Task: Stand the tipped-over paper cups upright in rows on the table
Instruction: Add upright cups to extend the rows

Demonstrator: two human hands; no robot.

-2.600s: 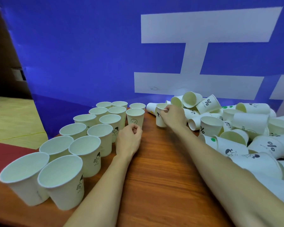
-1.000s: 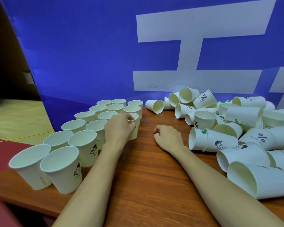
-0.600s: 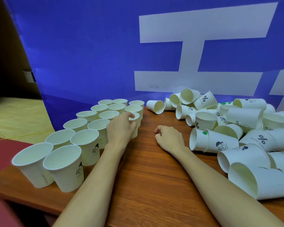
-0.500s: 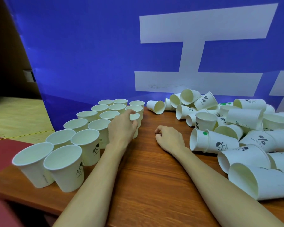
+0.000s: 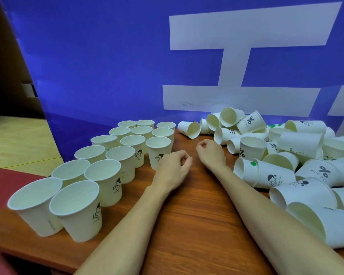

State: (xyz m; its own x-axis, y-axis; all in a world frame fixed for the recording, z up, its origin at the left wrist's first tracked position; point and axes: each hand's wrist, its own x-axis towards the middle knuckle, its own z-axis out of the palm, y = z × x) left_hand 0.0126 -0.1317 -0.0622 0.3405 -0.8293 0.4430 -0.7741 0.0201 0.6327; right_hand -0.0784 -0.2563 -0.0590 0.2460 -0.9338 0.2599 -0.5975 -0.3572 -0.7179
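White paper cups stand upright in rows [image 5: 115, 155] on the left half of the wooden table [image 5: 195, 215]. The front cup of the right-hand row [image 5: 158, 150] stands just left of my left hand [image 5: 174, 168]. That hand rests on the table with curled fingers and holds nothing. My right hand [image 5: 211, 153] lies beside it as a loose fist, also holding nothing. A pile of tipped-over cups [image 5: 286, 161] fills the right side. One tipped cup [image 5: 188, 129] lies apart at the back, mouth toward me.
A blue backdrop with white bars [image 5: 127, 66] rises right behind the table. The table's left edge [image 5: 0, 213] is close to the nearest upright cups. Bare wood lies between my forearms and in front of my hands.
My left hand has let go of the front cup of the right-hand row and drawn back to the right, off it. My right hand has stayed put.
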